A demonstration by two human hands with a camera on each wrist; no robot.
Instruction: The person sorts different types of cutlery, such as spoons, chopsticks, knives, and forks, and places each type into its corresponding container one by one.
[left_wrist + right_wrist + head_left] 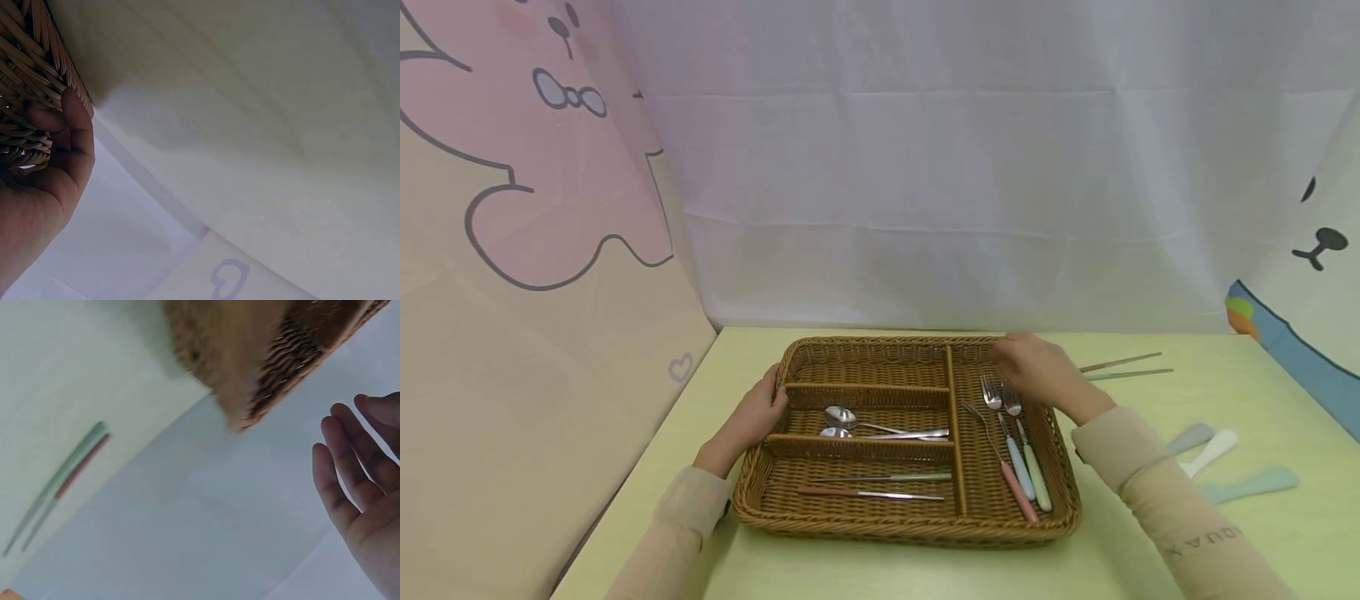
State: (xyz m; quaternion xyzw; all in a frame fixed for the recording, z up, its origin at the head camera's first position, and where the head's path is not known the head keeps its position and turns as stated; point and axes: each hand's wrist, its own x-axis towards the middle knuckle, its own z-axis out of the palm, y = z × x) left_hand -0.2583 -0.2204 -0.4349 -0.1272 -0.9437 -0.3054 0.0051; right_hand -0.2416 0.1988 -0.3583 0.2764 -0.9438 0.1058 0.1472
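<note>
My left hand (758, 415) grips the left rim of a brown wicker basket (895, 532), thumb inside; the left wrist view shows its fingers bent around the wicker edge. My right hand (1045, 371) is over the basket's back right corner, and in the right wrist view its fingers are loosely spread and hold nothing. Below it, three forks with blue (1018, 467), green (1037, 479) and pink (1019, 493) handles lie in the right compartment. Two metal spoons (841, 417) lie in the middle left compartment. Two chopsticks (891, 478) lie in the front left one.
Two more chopsticks (1123, 362) lie on the yellow table (805, 571) behind the right arm. Utensils with grey, white and mint handles (1255, 483) lie to the right, partly behind the sleeve. A pale curtain (925, 208) hangs along the back edge.
</note>
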